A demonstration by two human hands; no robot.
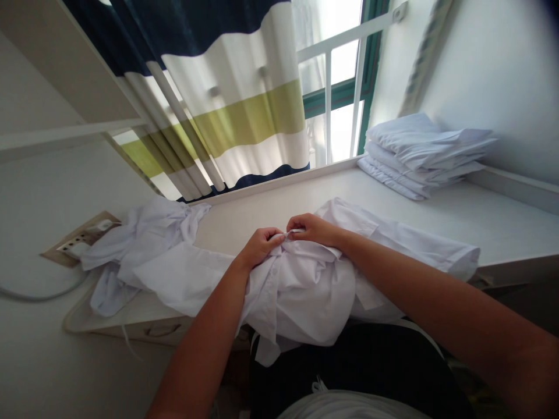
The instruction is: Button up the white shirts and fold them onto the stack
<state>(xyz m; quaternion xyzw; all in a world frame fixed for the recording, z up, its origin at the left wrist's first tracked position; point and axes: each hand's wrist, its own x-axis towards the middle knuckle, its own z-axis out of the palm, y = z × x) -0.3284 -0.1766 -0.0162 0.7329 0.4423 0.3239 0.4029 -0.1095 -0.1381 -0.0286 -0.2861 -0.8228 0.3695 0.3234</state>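
Observation:
A white button-up shirt (301,291) lies crumpled over the front edge of the white tabletop, part of it hanging toward my lap. My left hand (262,247) pinches the shirt's button edge between thumb and fingers. Close beside it, my right hand (312,228) grips the same edge, fingers curled. The two hands almost meet at the fabric, and what lies between the fingertips is too small to make out. One sleeve (449,256) stretches out to the right, beneath my right forearm.
A stack of folded white shirts (423,154) sits at the back right. More rumpled white clothing (148,244) is heaped at the left, near a wall socket (81,241) with plugs in it. Behind the white tabletop (236,224) hang a striped curtain (244,116) and a white window rail (345,43).

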